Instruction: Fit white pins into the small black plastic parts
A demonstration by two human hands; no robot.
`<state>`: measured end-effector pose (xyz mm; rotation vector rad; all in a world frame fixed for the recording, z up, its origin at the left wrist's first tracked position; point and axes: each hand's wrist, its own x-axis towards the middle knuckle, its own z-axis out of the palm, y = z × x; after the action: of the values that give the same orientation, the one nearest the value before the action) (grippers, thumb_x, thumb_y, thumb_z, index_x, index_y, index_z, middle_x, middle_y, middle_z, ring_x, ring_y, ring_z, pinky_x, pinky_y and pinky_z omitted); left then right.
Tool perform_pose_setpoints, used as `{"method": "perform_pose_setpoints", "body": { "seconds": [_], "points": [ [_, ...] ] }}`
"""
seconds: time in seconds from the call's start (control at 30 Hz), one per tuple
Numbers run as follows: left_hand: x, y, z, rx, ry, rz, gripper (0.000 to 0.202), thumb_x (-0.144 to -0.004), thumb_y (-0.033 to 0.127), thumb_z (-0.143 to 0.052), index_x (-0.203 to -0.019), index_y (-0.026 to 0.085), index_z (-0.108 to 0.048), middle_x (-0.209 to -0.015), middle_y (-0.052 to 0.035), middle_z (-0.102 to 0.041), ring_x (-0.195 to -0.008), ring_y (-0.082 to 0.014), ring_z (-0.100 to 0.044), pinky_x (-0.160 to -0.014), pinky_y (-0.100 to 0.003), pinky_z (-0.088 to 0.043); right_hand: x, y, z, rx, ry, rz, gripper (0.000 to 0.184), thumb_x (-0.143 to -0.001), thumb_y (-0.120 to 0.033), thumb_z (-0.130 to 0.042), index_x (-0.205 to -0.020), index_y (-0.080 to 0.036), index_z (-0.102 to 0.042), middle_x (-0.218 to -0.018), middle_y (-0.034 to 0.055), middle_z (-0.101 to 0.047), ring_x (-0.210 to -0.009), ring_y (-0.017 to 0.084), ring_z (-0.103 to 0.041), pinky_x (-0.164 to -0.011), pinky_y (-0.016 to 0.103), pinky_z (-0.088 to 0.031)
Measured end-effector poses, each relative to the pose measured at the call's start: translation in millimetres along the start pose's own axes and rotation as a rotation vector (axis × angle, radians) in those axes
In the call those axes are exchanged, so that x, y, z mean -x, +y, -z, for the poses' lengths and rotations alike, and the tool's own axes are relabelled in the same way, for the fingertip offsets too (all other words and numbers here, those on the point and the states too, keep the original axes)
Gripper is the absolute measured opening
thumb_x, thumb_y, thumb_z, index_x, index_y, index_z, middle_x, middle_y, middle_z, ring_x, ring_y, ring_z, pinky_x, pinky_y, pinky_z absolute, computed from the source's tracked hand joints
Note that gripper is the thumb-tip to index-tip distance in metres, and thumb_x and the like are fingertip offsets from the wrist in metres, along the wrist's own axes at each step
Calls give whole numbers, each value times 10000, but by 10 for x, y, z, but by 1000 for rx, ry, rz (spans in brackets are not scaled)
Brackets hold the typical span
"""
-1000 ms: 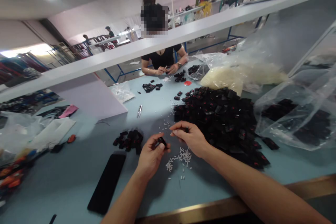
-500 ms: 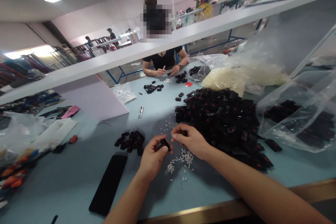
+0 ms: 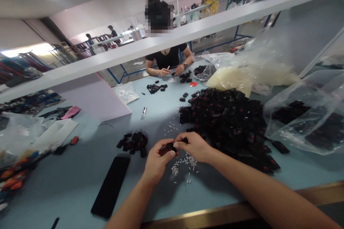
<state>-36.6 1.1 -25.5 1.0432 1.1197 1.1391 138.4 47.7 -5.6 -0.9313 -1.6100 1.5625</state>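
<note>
The left hand [image 3: 157, 159] holds a small black piece [image 3: 171, 146] above the tabletop [image 3: 77, 175]; its fingers are clamped on this piece. The right hand [image 3: 195, 146] is just beside it, with thumb and forefinger together at the edge of the black piece. Whether something very small is between these two fingertips, I cannot tell. A dark bit [image 3: 185, 139] shows at the other fingers of the right hand.

Below the hands, small white pieces [image 3: 191, 161] lie scattered on the tabletop. To the right is a big heap of black pieces [image 3: 225, 121], and beside it a clear plastic bag [image 3: 278, 127] with dark things inside. To the left lie a smaller group of black pieces [image 3: 133, 143] and a flat black slab [image 3: 110, 188]. Across the tabletop, another person [image 3: 167, 59] sits.
</note>
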Motion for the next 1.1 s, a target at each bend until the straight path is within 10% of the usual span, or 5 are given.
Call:
{"method": "perform_pose_setpoints", "body": {
  "seconds": [1.1],
  "points": [
    [25, 14, -20, 107, -50, 24, 399, -680, 203, -792, -1066, 175, -693, -792, -37, -727, -679, -168, -675, -687, -303, -540, 43, -127, 56, -146, -126, -159, 149, -759, -295, -657, -743, -150, -624, -557, -30, -603, -448, 79, -436, -465, 215, -304]
  ]
}}
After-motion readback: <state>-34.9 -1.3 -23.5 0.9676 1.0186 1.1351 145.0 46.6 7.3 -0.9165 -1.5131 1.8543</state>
